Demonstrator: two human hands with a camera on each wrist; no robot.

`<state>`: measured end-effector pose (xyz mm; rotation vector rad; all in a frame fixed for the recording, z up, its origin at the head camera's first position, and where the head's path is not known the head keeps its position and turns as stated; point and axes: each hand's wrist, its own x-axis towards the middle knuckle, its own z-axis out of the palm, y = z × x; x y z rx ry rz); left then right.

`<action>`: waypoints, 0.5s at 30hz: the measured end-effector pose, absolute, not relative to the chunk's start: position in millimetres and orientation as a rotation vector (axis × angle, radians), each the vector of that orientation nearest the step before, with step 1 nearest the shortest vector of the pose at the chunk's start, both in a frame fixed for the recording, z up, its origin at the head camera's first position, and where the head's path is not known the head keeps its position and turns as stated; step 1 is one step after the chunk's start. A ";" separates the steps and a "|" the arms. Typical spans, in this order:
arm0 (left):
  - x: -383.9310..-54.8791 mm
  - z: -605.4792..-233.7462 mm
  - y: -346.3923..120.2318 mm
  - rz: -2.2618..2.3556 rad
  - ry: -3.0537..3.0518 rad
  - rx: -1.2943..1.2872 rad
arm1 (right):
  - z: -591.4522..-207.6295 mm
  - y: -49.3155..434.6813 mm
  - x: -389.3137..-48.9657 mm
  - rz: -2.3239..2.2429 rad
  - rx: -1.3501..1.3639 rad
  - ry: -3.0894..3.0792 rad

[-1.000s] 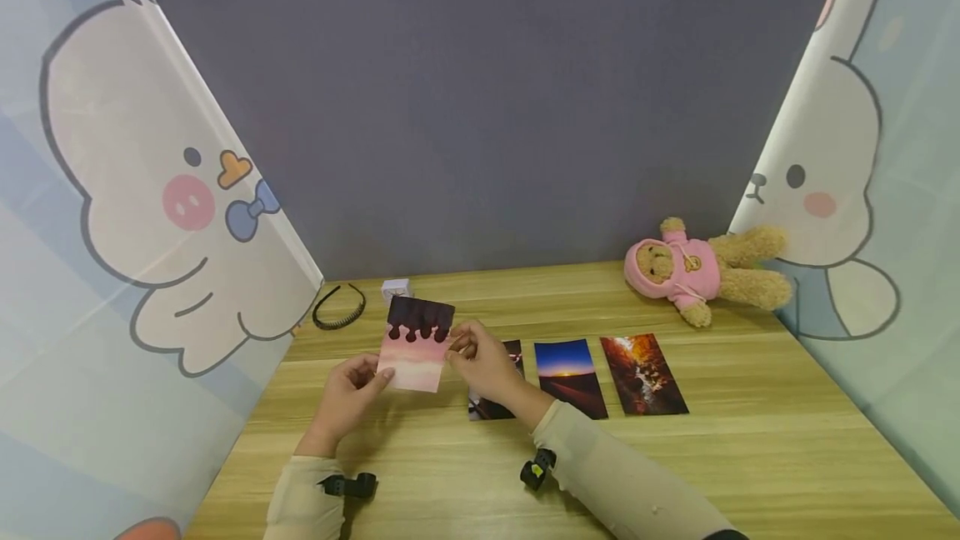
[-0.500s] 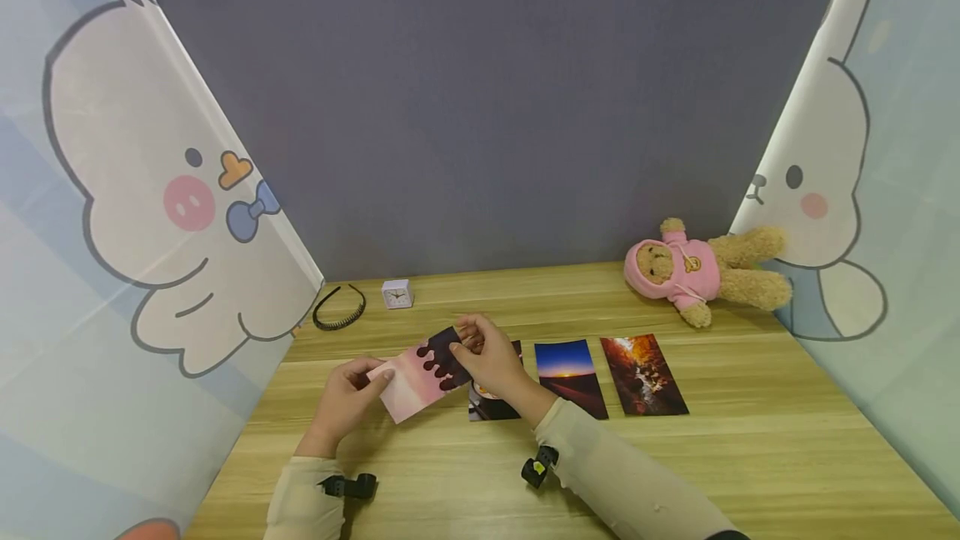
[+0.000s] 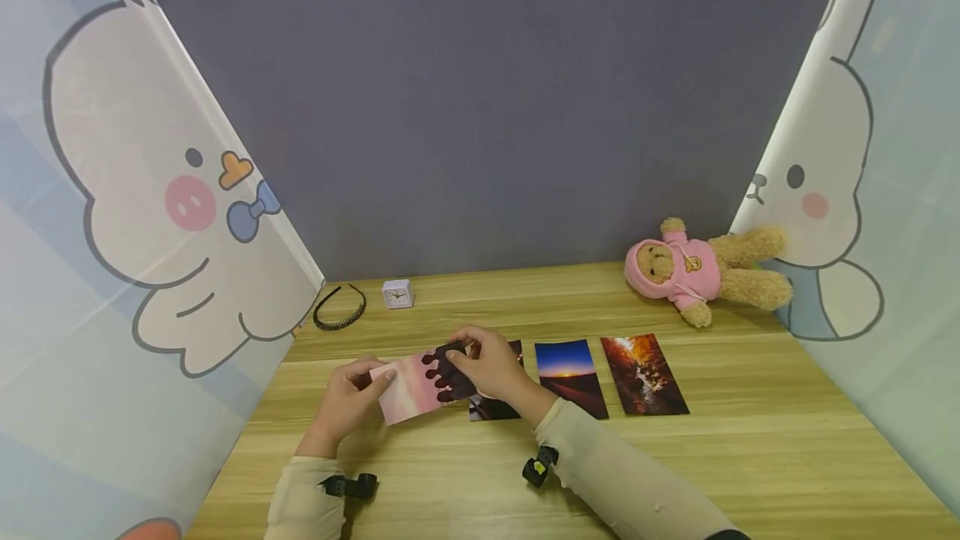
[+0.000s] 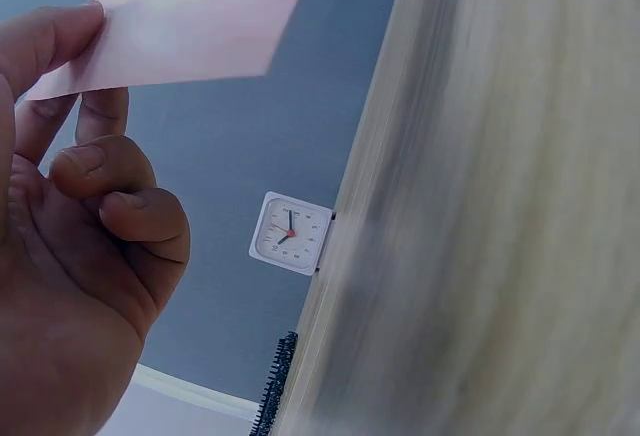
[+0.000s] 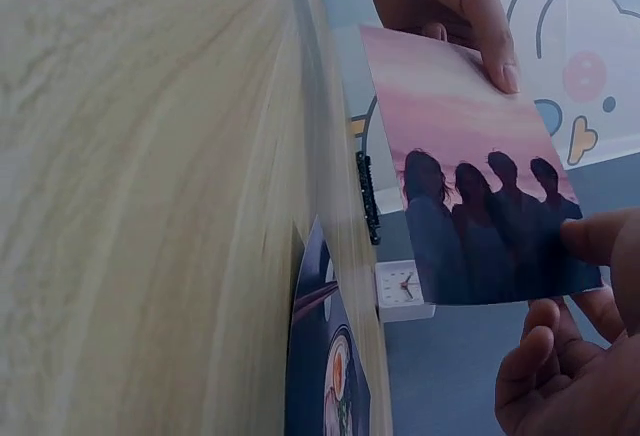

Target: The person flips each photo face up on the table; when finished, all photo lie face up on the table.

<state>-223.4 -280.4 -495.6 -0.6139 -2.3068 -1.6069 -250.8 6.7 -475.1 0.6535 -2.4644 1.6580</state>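
Both hands hold one photo print above the table, turned sideways in the head view. It has a pale pink sky and dark silhouettes of several people, plainest in the right wrist view on the same photo. My left hand pinches the pale end between thumb and fingers; in the left wrist view the last fingers of that hand curl below the print. My right hand pinches the dark end, thumb on the picture side. Behind the right hand a food photo lies partly hidden on the table.
A sunset photo and an autumn stream photo lie in a row to the right. At the back left are a black headband and a small white clock. A teddy bear in a pink hoodie lies back right.
The photo has turned from upright to sideways, its dark end swinging right and down. The right hand has shifted from the photo's side edge to its dark end; the left hand stays nearly in place.
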 end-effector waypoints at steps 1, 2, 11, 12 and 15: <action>-223.7 -496.0 -280.3 -1.605 -2.304 -0.617 | -475.6 6.6 -251.1 1.649 0.659 -2.473; -223.8 -495.9 -280.0 -1.604 -2.301 -0.618 | -475.8 6.6 -251.3 1.642 0.662 -2.482; -221.6 -494.4 -279.3 -1.651 -2.269 -0.550 | -476.2 7.0 -251.1 1.656 0.672 -2.507; -221.3 -493.7 -279.2 -1.658 -2.261 -0.537 | -476.3 7.1 -251.3 1.663 0.675 -2.507; -220.8 -491.6 -279.2 -1.668 -2.224 -0.526 | -477.7 7.6 -252.7 1.689 0.677 -2.506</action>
